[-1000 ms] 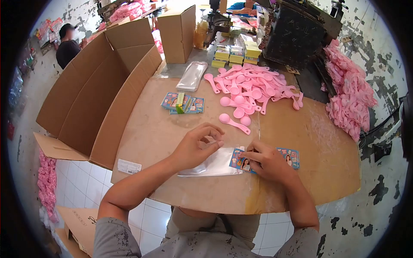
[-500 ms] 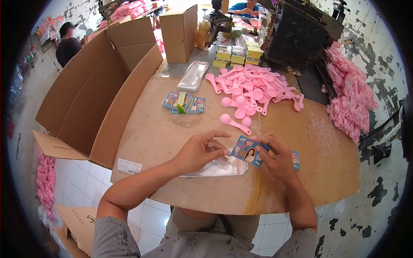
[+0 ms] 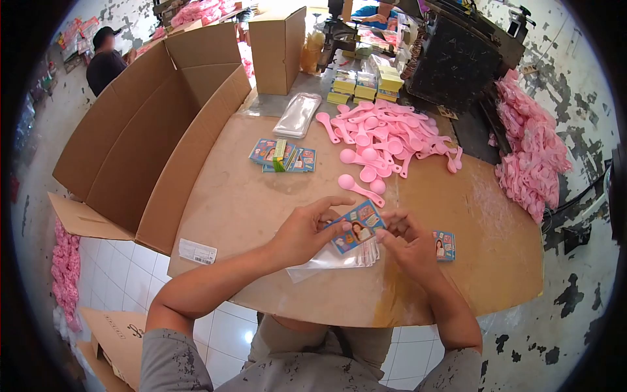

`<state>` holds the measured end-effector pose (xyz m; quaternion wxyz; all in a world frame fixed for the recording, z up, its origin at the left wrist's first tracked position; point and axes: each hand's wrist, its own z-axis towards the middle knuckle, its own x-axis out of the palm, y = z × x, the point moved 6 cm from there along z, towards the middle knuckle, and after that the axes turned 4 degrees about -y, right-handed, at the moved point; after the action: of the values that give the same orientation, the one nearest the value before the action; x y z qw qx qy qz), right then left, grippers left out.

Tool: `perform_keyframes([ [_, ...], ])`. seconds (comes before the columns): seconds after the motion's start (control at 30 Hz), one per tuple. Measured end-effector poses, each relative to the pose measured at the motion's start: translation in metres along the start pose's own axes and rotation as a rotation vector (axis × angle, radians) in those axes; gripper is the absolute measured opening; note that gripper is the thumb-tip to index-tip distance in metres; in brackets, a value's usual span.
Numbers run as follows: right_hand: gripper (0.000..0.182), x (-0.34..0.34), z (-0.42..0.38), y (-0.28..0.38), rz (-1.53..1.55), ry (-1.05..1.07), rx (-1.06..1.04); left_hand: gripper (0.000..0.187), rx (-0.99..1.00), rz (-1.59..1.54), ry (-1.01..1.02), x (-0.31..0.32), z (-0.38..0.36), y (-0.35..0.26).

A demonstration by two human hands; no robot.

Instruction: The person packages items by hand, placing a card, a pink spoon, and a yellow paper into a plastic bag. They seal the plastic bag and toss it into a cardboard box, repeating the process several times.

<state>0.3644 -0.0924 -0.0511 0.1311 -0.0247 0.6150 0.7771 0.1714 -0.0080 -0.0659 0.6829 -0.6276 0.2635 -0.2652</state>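
A blue printed card (image 3: 360, 228) with a picture of a person on it is tilted above the table. My left hand (image 3: 313, 228) pinches its left side, thumb on the printed face. At the card's right edge, my right hand (image 3: 411, 245) has its thumb and fingers closed on the corner. Beneath the card lie clear plastic bags (image 3: 339, 261), partly covered by my left hand. Another blue card or small stack (image 3: 445, 246) lies just right of my right hand.
Pink measuring spoons (image 3: 385, 134) are heaped beyond my hands. Banded card stacks (image 3: 281, 157) and clear bags (image 3: 297, 116) lie left of them. An open cardboard box (image 3: 183, 157) borders the left side. Dark machinery (image 3: 444, 62) and bagged pink items (image 3: 529, 144) stand right. A person (image 3: 104, 65) is at far left.
The card has moved left from my right hand into my left hand's pinch. My right hand has shifted to its right edge, uncovering more of the card on the table.
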Motion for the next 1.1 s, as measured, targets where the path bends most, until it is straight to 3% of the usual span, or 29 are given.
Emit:
perform_keyframes([
  [0.23,0.027,0.010,0.003,-0.015,0.026,0.056,0.120,0.046,0.017,0.083,0.050,0.003,-0.001,0.009],
  [0.33,0.022,0.004,0.008,-0.005,0.035,0.033,0.083,0.049,-0.002,0.078,0.070,0.004,-0.001,0.011],
  [0.43,0.019,0.015,0.011,0.021,-0.266,0.338,-0.088,0.050,-0.047,0.179,0.091,0.003,-0.002,-0.002],
  [0.53,0.019,0.009,0.030,0.016,-0.352,0.351,-0.164,0.050,-0.017,0.174,0.068,0.000,-0.002,-0.004],
  [0.63,0.020,-0.001,0.061,0.013,-0.619,0.081,-0.289,0.048,-0.014,0.010,0.041,-0.003,0.000,0.003],
  [0.73,0.018,0.010,0.066,-0.007,-0.885,0.079,-0.408,0.046,0.003,-0.108,0.029,-0.005,0.003,0.004],
  [0.83,0.015,0.010,0.064,0.001,-0.958,0.046,-0.466,0.046,-0.019,-0.147,0.039,-0.008,0.004,-0.001],
  [0.93,0.015,-0.006,0.059,0.017,-0.626,0.097,-0.150,0.047,-0.015,-0.176,0.018,-0.009,0.005,0.001],
  [1.1,0.017,-0.033,0.043,0.029,-0.295,0.010,-0.127,0.047,-0.037,-0.039,0.036,-0.010,0.003,0.001],
])
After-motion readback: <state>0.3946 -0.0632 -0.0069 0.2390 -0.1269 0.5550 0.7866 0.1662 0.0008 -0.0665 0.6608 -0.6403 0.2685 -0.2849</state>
